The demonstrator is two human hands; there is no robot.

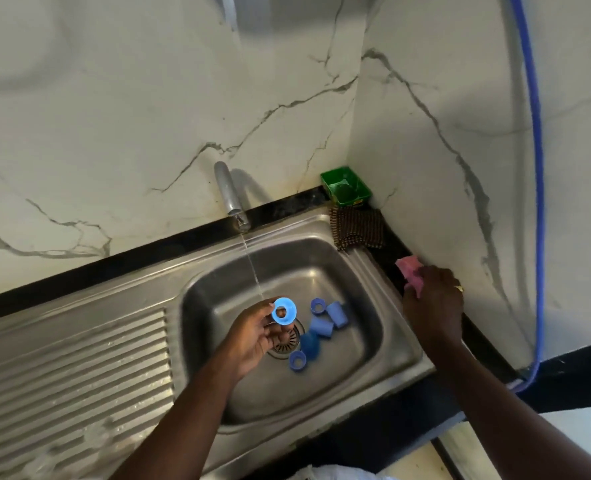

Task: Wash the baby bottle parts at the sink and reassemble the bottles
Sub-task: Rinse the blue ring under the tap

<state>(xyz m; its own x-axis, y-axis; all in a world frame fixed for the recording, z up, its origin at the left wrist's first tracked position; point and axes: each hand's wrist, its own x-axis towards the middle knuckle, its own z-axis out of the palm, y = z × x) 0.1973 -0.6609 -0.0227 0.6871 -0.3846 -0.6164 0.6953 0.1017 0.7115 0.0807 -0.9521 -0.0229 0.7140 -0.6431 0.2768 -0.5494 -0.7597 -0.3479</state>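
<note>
Steel sink in a marble corner; my left hand pinches a pale blue ring, flat with a round hole, above the drain; other blue parts lie just right of it in the basin; my right hand grips a pink sponge on the right counter.

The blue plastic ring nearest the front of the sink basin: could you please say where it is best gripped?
Probably pinch the blue plastic ring by its wall from above, one finger inside the upward-facing hole, thumb outside; it lies flat on the steel sink basin, so little side shows.
</note>
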